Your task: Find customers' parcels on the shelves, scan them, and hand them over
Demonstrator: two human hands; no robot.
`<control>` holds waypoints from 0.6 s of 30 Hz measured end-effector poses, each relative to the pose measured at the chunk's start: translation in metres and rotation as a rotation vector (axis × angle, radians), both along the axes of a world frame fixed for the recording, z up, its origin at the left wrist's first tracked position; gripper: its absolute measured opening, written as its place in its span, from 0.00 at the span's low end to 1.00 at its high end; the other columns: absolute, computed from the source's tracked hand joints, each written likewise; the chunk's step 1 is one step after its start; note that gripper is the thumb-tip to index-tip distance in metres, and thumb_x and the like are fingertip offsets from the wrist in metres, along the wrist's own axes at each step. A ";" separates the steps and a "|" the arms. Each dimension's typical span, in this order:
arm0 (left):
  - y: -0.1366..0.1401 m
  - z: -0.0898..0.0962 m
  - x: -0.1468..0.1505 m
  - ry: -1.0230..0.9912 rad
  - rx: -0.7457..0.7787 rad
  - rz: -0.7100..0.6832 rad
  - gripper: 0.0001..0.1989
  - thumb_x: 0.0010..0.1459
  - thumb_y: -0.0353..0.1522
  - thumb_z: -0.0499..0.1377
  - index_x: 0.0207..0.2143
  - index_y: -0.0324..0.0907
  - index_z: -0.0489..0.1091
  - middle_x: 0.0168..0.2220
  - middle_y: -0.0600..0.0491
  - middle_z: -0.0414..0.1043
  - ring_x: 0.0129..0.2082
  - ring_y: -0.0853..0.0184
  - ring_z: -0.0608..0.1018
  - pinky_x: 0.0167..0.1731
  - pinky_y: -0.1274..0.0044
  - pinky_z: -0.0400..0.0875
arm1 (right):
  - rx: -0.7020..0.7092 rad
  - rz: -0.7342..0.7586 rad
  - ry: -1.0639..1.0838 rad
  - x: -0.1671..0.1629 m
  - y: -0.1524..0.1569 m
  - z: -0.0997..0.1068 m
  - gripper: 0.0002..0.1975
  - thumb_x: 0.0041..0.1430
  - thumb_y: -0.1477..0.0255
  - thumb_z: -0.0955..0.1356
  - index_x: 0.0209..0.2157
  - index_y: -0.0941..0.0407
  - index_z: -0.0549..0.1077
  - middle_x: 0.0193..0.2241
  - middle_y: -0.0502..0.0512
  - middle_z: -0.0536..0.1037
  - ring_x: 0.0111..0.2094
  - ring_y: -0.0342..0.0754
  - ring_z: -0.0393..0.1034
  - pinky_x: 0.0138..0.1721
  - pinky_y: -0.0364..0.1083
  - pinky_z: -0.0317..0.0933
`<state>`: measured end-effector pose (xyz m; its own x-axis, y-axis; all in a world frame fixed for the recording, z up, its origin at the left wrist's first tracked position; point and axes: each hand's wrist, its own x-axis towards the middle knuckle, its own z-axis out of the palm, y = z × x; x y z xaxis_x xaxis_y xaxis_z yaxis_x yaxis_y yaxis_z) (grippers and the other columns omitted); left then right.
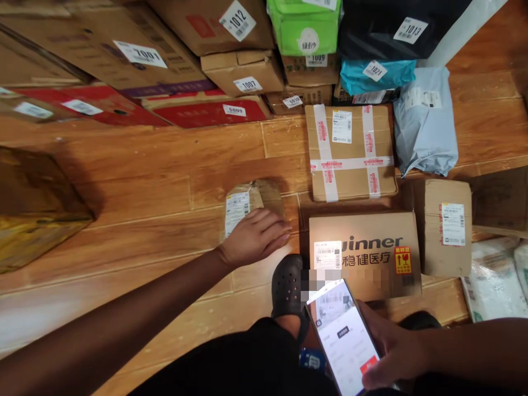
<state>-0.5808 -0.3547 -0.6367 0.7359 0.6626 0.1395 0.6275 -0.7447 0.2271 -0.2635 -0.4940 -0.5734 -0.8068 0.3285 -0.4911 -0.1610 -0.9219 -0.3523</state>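
Note:
My right hand (pixel 391 349) holds a smartphone (pixel 344 344) with its screen lit, the thumb lying low on the screen beside a red button. On the screen a label appears at the top. Beyond the phone lies a cardboard box (pixel 371 228) with "winner" printed on it and a white label. My left hand (pixel 258 236) reaches over a small cardboard box (pixel 266 192) on the floor, palm down with fingers loosely extended. It partly covers that box; whether it touches it I cannot tell. A white label (pixel 237 208) shows on the small box's left side.
Labelled boxes (pixel 165 52) are stacked along the back. A taped box (pixel 350 154), a grey plastic parcel (pixel 429 124) and a smaller box (pixel 447 225) lie to the right. A yellow-taped parcel (pixel 37 206) is at the left. My shoe (pixel 286 286) stands beside the winner box.

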 end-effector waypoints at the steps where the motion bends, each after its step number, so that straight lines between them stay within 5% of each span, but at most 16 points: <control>1: -0.001 -0.001 -0.001 0.009 -0.018 0.006 0.15 0.68 0.35 0.48 0.40 0.43 0.74 0.37 0.50 0.77 0.37 0.64 0.74 0.40 0.71 0.67 | 0.005 0.006 0.006 -0.001 0.000 0.001 0.44 0.36 0.72 0.81 0.55 0.48 0.63 0.51 0.58 0.73 0.55 0.60 0.66 0.53 0.59 0.57; 13: -0.008 -0.005 -0.004 0.026 -0.070 0.011 0.17 0.68 0.36 0.46 0.41 0.43 0.74 0.36 0.49 0.76 0.38 0.63 0.74 0.40 0.70 0.67 | 0.050 0.063 -0.025 0.002 0.002 0.002 0.46 0.43 0.70 0.79 0.62 0.48 0.57 0.50 0.58 0.72 0.51 0.57 0.68 0.52 0.61 0.58; 18: -0.009 -0.001 0.000 -0.022 0.038 -0.031 0.13 0.67 0.33 0.50 0.39 0.40 0.74 0.36 0.49 0.76 0.37 0.63 0.71 0.41 0.72 0.67 | 0.081 0.036 -0.039 0.002 0.000 0.002 0.47 0.43 0.69 0.79 0.62 0.49 0.57 0.54 0.61 0.71 0.55 0.60 0.65 0.54 0.62 0.57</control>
<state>-0.5811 -0.3638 -0.6377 0.7526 0.6333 0.1805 0.5990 -0.7722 0.2119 -0.2612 -0.4943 -0.5717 -0.7992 0.3398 -0.4959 -0.1131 -0.8952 -0.4312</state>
